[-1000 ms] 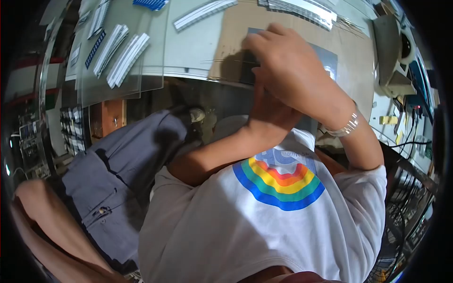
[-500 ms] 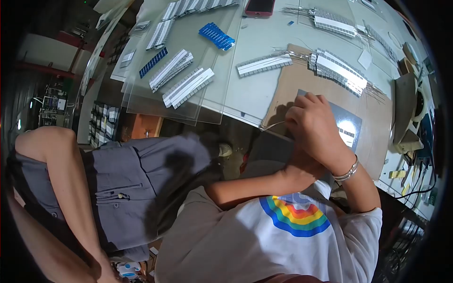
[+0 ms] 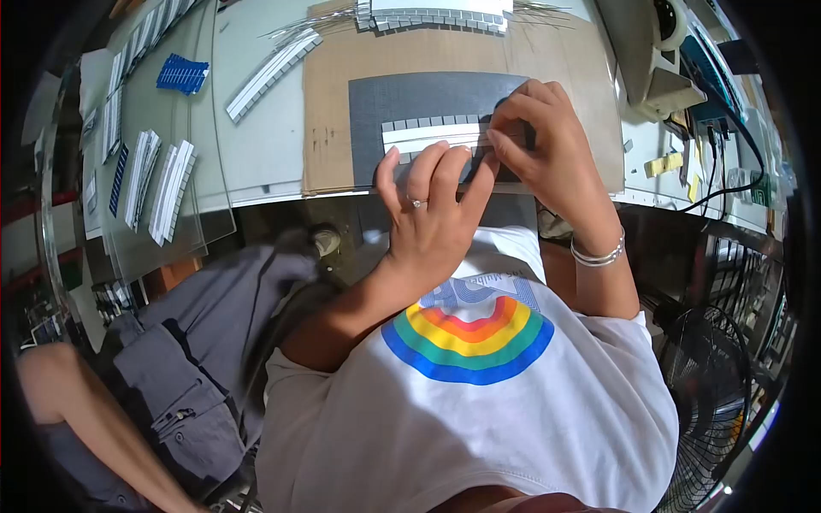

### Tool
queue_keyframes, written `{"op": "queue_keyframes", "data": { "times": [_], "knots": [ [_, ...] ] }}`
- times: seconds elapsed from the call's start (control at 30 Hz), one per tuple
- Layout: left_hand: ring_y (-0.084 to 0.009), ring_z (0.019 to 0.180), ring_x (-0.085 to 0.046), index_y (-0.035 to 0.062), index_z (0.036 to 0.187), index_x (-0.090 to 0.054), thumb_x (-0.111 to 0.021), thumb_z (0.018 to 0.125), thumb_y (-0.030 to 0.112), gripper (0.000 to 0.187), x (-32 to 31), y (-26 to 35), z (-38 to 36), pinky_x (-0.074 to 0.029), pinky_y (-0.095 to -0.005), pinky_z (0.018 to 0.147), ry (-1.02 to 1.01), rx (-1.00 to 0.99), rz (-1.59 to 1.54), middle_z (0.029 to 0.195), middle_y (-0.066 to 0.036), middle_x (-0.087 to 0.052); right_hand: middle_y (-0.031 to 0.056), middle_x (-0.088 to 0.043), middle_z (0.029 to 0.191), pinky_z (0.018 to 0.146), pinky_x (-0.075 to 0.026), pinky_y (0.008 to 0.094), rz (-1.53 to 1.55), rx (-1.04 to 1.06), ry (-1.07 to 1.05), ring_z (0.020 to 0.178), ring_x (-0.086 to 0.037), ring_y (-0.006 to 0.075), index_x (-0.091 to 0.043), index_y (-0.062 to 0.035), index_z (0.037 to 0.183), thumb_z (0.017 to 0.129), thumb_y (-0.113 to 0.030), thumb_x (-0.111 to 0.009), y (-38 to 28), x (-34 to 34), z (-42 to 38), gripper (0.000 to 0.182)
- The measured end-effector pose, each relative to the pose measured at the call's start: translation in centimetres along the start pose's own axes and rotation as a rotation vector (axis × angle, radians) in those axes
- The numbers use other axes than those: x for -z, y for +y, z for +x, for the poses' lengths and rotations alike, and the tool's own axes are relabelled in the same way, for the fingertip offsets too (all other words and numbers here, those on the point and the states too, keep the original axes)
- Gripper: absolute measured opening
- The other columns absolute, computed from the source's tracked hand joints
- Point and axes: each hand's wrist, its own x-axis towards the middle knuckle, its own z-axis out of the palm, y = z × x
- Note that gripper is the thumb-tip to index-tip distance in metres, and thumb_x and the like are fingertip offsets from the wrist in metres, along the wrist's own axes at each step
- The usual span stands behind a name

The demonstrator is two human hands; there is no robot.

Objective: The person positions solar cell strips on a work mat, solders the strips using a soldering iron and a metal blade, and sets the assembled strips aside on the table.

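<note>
A white strip edged with small grey tabs lies on a dark grey mat, which rests on brown cardboard. Spread fingers of my left hand, one with a ring, touch the strip's near edge. At the strip's right end my right hand is closed, thumb and fingers together; what it pinches, if anything, is too small to make out. A thin wire runs along the strip. Beyond the mat lies a stack of similar strips with wires sticking out at both ends.
Glass sheets on the left carry more strips and a blue bundle. A single strip lies left of the cardboard. A tape dispenser and cables stand right, a fan below. Another person's leg is at lower left.
The view has turned and shifted toward the mat. My hands, earlier close together at the mat's edge, are now apart over the strip, the left one spread beside it.
</note>
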Motion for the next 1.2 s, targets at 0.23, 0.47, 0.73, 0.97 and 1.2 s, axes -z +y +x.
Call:
{"op": "queue_keyframes", "data": {
  "times": [0.23,0.47,0.73,0.97,1.2],
  "knots": [
    [-0.0279,0.127,-0.047,0.0153,0.121,-0.061,-0.07,0.078,0.014,0.044,0.9,-0.5,0.3,-0.025,-0.0585,0.105,-0.118,-0.014,0.04,0.138,-0.008,-0.052,0.0097,-0.058,0.086,0.077,-0.045,0.0385,-0.03,0.06,-0.049,0.087,-0.052,0.0307,-0.064,-0.002,0.086,0.07,0.004,-0.075,-0.3,0.0,0.4,0.021],
    [-0.0283,0.131,-0.047,0.0148,0.128,-0.058,-0.081,0.071,0.019,0.061,1.8,-0.6,0.9,-0.019,-0.0661,0.111,-0.222,-0.025,0.018,0.141,-0.009,-0.049,0.0113,-0.062,0.094,0.083,-0.047,0.0375,-0.38,0.087,0.544,0.092,-0.057,0.0314,-0.071,-0.0063,0.098,0.072,0.008,-0.068,4.5,7.2,0.1,0.029],
    [-0.0289,0.133,-0.045,0.0108,0.125,-0.061,-0.064,0.084,0.019,0.041,0.5,-0.8,0.2,-0.025,-0.0755,0.104,-0.203,-0.04,-0.01,0.136,-0.014,-0.052,-0.0001,-0.068,0.105,0.084,-0.048,0.0242,0.026,-0.558,0.266,0.094,-0.061,0.0091,-0.071,-0.0051,0.115,0.096,-0.027,-0.066,14.4,20.1,-1.6,0.029],
    [-0.0286,0.131,-0.043,0.0089,0.12,-0.062,-0.06,0.086,0.017,0.035,0.0,-2.5,-0.5,-0.026,-0.0737,0.106,-0.001,-0.006,-0.107,0.133,-0.014,-0.052,0.006,-0.065,0.107,0.093,-0.045,0.0283,-0.212,-0.193,0.283,0.099,-0.06,0.0152,-0.066,0.0034,0.109,0.097,-0.016,-0.065,17.1,20.4,-0.6,0.023],
    [-0.0288,0.128,-0.046,0.0092,0.116,-0.062,-0.06,0.085,0.02,0.033,-0.6,-3.3,-0.5,-0.028,-0.0751,0.103,0.003,-0.028,-0.076,0.131,-0.013,-0.054,0.0145,-0.07,0.108,0.086,-0.053,0.0313,-0.744,-0.466,0.258,0.097,-0.066,0.0214,-0.067,0.0022,0.111,0.089,0.004,-0.061,20.3,14.8,-6.8,0.023]
  ]
}}
